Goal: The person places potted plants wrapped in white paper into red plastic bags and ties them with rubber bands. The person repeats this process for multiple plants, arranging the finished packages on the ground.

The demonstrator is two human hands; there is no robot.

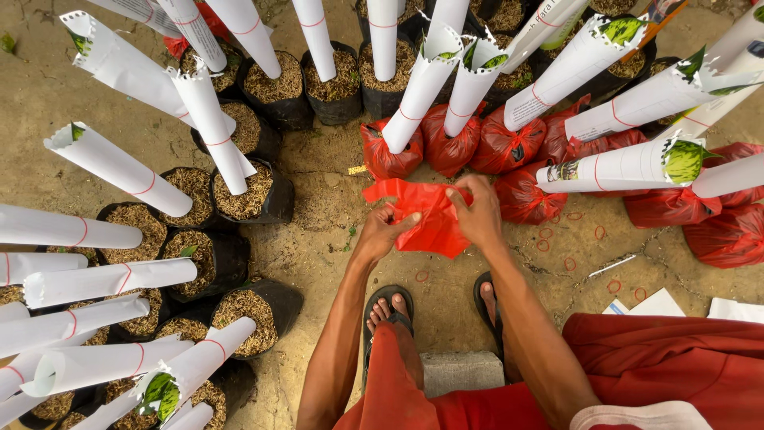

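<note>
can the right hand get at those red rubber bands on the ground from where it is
Probably yes: the rubber bands lie on bare ground just beside the right hand, nothing between, though it now grips the red plastic bag.

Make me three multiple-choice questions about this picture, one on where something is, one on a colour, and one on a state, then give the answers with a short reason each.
1. Where is the red bag that both hands hold?
A. Above the feet, in front of the wrapped red pots
B. Inside a black pot
C. On the grey block

2. What colour are the loose rubber bands on the ground?
A. Blue
B. Red
C. White

3. How are the paper tubes kept rolled?
A. Loose and unrolled
B. Taped with black tape
C. Bound with red bands

Answers:
1 A: the left hand and right hand hold it over bare ground, just short of the red pots.
2 B: the small rings by the right foot are red.
3 C: a thin red ring circles each tube.
</note>
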